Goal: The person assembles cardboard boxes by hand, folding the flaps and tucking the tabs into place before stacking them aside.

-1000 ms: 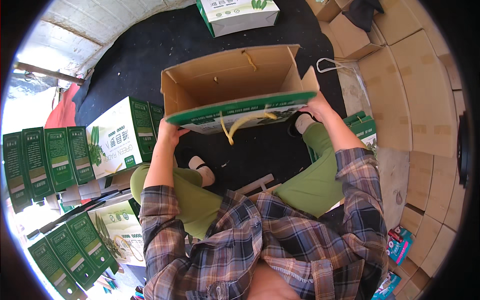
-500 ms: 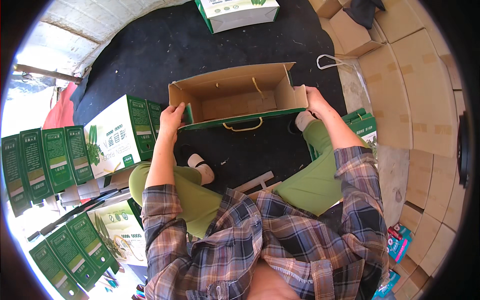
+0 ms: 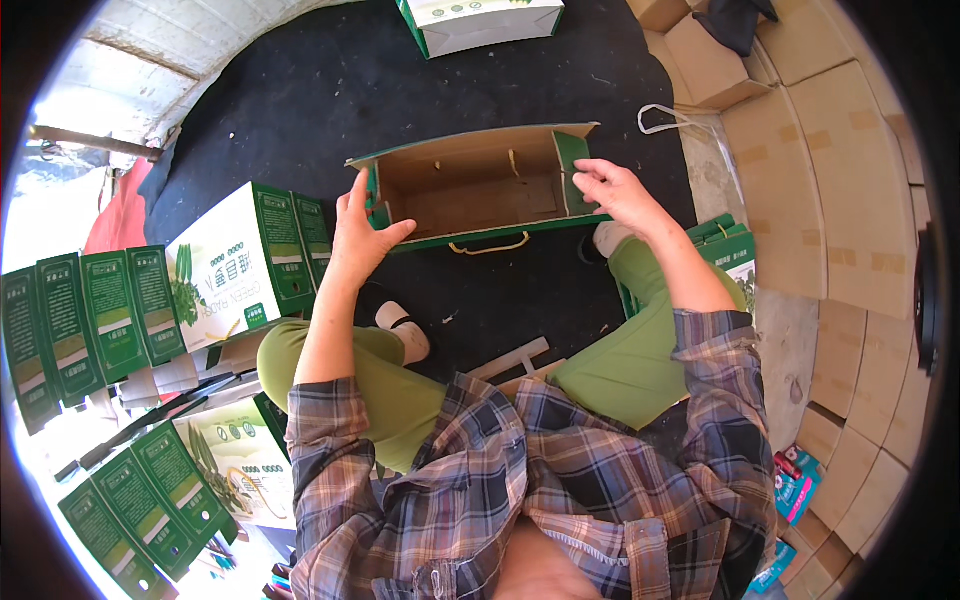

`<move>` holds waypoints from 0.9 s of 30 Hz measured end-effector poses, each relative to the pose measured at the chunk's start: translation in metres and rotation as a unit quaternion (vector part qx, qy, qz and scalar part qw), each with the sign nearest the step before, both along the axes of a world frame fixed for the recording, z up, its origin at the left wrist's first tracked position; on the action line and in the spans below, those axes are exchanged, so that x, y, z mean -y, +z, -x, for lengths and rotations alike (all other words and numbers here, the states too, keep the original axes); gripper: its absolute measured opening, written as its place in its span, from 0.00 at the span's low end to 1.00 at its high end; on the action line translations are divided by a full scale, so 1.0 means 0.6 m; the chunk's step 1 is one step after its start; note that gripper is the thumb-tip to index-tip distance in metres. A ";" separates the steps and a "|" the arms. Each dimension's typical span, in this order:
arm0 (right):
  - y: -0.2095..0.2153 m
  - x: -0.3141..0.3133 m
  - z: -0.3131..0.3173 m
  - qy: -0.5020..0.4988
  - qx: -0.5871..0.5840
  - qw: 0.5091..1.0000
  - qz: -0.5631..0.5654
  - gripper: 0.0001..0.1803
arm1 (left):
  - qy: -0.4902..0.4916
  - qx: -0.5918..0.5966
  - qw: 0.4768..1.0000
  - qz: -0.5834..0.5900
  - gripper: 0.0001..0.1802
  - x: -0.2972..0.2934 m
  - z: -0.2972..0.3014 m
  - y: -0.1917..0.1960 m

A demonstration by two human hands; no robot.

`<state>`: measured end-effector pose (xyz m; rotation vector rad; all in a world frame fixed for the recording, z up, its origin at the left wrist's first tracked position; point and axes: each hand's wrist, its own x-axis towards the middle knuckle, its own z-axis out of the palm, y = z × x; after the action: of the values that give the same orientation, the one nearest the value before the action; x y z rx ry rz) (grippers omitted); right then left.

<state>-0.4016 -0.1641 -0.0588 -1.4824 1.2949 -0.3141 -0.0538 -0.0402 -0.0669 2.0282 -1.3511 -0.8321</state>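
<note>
A black mat [image 3: 300, 110] covered the floor, with brown cartons [image 3: 820, 160] stacked along the right. On it, in front of the seated person, lay an open cardboard gift box [image 3: 470, 190], green outside, brown inside, with a yellow cord handle [image 3: 490, 246]. The left hand [image 3: 362, 228] gripped its left end wall; the right hand [image 3: 615, 192] pinched the right end flap [image 3: 574, 170].

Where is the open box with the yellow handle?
In the head view, the open box lies on the black floor mat at top centre, between the left hand and right hand.
</note>
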 end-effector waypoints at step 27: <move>-0.036 -0.017 -0.007 0.182 -0.250 0.889 0.339 0.35 | -0.020 0.267 0.963 0.029 0.25 0.017 -0.003 -0.047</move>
<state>-0.3972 -0.1537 -0.0806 -2.4911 1.3219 -0.1366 -0.0519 -0.0503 -0.0949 2.2787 -1.6767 -0.2514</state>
